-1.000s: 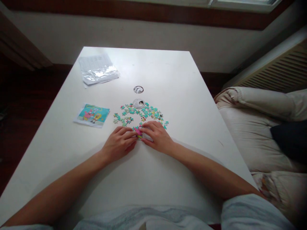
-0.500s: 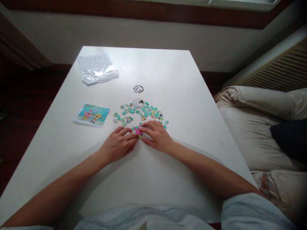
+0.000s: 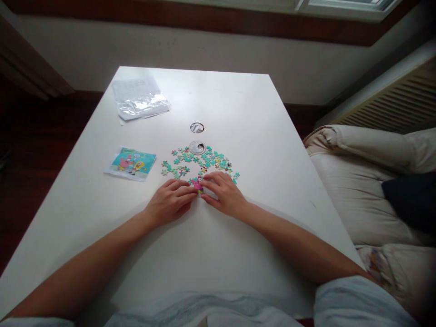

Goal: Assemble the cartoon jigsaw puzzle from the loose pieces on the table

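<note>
A small cluster of joined pink, green and yellow puzzle pieces [image 3: 197, 183] lies flat on the table between my two hands. My left hand [image 3: 171, 200] grips the cluster's left and lower side with its fingertips, the fingers curled. From the other side, my right hand [image 3: 223, 193] has bent fingers and thumb closed at the right edge of the same pieces. Part of the cluster is hidden under my fingers. Just beyond my hands spread many loose puzzle pieces [image 3: 211, 158], mostly turquoise, some pale green, some with yellow or red.
A picture card [image 3: 132, 163] with cartoon figures, in a clear sleeve, lies to the left. Clear plastic bags with paper [image 3: 140, 97] rest at the far left corner. A round metal cable cover [image 3: 197, 147] and a round hole [image 3: 196, 127] are in the white table [image 3: 238, 109]. A beige sofa [image 3: 340, 195] stands at right.
My left fingertips have shifted slightly to the right along the lower edge of the puzzle pieces, and more of the pink part shows. My right hand stays nearly still.
</note>
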### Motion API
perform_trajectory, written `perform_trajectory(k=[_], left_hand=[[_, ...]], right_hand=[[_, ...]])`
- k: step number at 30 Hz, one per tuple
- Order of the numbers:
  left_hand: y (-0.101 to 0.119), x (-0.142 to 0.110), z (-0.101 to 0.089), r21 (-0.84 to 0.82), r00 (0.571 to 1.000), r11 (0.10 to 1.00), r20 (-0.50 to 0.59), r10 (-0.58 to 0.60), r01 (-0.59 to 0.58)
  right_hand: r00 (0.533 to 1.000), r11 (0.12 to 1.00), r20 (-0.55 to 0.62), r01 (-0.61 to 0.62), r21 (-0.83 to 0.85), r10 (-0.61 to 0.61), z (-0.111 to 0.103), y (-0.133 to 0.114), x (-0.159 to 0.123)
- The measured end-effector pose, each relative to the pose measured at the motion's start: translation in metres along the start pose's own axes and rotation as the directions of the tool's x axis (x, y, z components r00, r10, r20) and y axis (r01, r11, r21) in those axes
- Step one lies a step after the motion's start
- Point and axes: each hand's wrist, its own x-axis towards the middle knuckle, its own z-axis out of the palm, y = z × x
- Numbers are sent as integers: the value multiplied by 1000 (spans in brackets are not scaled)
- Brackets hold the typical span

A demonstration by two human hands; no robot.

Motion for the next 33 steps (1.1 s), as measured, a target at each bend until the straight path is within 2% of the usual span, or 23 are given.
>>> perform_trajectory(k=[3, 7, 10, 18, 26, 33], left_hand=[[-4, -2, 1, -8, 996, 1000, -81, -27, 26], [-9, -3, -1, -5, 979, 993, -164, -117, 117], [-11, -3, -3, -10, 978, 991, -163, -132, 133], [-9, -1, -4, -69, 991, 997, -131, -35, 26], [-13, -2, 0, -137, 987, 989, -140, -77, 58], [-16, 0, 0, -180, 977, 976, -152, -148, 120]], right_hand=[[999, 1000, -32, -6, 4, 6, -3, 3, 1], [997, 999, -67, -40, 4, 41, -8, 9, 2], [994, 998, -88, -64, -13, 63, -11, 17, 1], [968, 987, -207, -155, -35, 144, -30, 43, 2], [982, 990, -149, -123, -64, 113, -26, 49, 2], [971, 983, -185, -167, -74, 151, -29, 57, 0]])
